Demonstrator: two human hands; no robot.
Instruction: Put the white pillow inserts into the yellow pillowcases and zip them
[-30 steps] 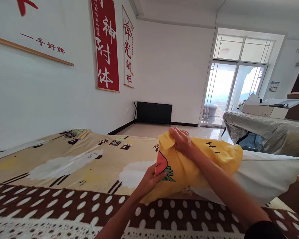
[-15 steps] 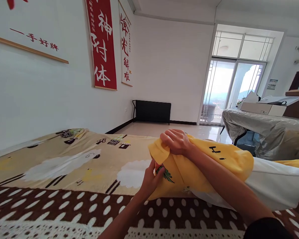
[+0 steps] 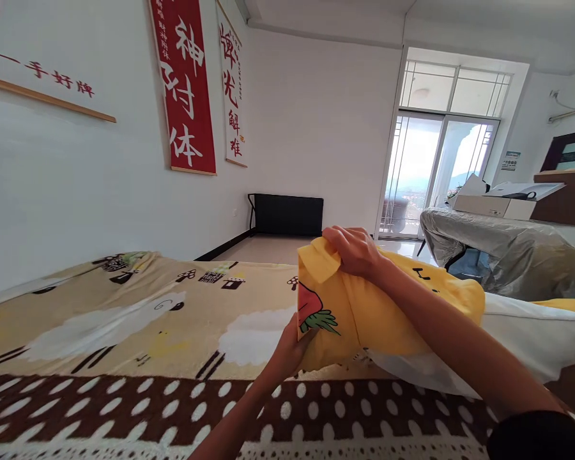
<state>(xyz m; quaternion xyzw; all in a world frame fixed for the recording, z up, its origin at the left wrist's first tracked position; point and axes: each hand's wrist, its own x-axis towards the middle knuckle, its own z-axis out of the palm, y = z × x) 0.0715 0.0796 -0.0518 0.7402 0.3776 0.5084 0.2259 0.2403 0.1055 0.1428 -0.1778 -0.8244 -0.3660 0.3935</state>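
Observation:
A yellow pillowcase [image 3: 407,300] with a printed carrot and black marks lies bunched ahead of me, slightly right. My right hand [image 3: 352,252] is closed over its upper edge, where a flap of cloth folds down. Lower on the same end, my left hand [image 3: 292,342] pinches the side edge next to the carrot print. White padded cloth, perhaps a pillow [image 3: 522,326], shows from beneath and to the right of the yellow fabric. What fills the inside of the pillowcase is hidden.
A beige sheep-print blanket [image 3: 138,332] spreads to the left, above a brown blanket with white dots [image 3: 239,409]. Behind are a black folded panel [image 3: 287,214] and a plastic-covered table [image 3: 508,246] bearing an opened white box [image 3: 498,204]. Scrolls hang on the left wall.
Both hands keep hold of the pillowcase. My right hand has risen a little, lifting the edge, and the end has opened out so that more of the carrot print shows. The view has shifted slightly right.

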